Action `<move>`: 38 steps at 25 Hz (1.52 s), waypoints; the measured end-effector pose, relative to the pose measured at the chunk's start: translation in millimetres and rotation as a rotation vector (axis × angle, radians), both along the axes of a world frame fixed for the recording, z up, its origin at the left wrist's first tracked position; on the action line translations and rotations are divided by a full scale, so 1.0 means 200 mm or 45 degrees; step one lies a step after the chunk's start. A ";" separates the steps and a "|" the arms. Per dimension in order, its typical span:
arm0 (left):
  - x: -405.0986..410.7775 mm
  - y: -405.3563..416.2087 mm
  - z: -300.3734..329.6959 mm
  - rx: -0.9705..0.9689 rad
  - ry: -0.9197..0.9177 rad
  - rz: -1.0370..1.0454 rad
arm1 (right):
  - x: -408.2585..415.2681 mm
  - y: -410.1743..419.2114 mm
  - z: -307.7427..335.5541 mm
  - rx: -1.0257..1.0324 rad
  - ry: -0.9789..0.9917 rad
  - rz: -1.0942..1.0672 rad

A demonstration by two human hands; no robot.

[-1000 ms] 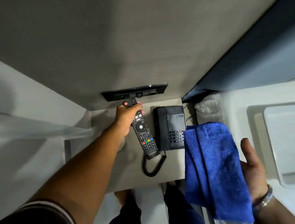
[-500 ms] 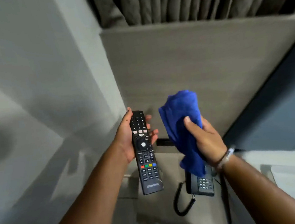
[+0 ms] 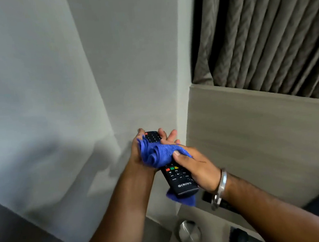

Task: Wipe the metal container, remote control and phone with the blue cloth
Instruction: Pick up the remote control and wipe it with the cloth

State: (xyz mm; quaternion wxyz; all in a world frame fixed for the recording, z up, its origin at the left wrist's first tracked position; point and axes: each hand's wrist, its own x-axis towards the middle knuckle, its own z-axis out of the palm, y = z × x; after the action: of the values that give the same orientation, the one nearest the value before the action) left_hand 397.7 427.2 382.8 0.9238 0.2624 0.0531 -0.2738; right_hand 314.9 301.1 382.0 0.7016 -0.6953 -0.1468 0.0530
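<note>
A grey curtain is seen above a wood panel. The remote control is held in mid-air, cradled in the left hand, while the blue cloth is pressed across its middle by the closed right hand. A metal container is standing on the desk below.

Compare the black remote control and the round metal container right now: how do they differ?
The black remote control is long, flat and held up in both hands, with the blue cloth over its middle; the round metal container is shiny, sits low on the ledge and is untouched. Both are within arm's reach, by my judgement.
</note>
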 end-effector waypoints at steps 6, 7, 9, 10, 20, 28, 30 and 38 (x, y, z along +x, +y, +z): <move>0.14 0.05 0.00 0.120 0.387 0.212 | -0.16 -0.09 -0.02 0.202 -0.002 0.226; 0.16 0.08 0.02 0.129 0.378 0.238 | -0.18 -0.13 -0.03 0.089 -0.080 0.261; 0.19 0.14 0.02 0.119 0.359 0.243 | -0.18 -0.25 -0.04 -0.277 -0.223 0.141; 0.20 0.16 0.03 0.102 0.325 0.192 | -0.15 -0.33 -0.04 -0.397 -0.206 -0.064; 0.04 -0.02 0.10 0.150 -0.091 -0.074 | -0.17 -0.20 0.09 -0.527 -0.428 -0.633; 0.01 -0.05 0.12 0.137 0.048 -0.092 | -0.32 -0.19 0.16 -1.308 -0.786 -0.094; 0.00 -0.05 0.11 0.149 0.060 -0.113 | -0.36 -0.25 0.18 -1.406 -0.879 0.125; -0.05 -0.12 0.10 0.135 -0.081 -0.232 | -0.28 -0.20 0.21 -1.541 -0.997 -0.226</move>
State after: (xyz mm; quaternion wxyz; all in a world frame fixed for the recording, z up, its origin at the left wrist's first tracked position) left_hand 387.6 403.4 402.8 0.8811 0.3232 0.0139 -0.3449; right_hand 259.5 261.5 423.1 0.0917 -0.9390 -0.2752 -0.1848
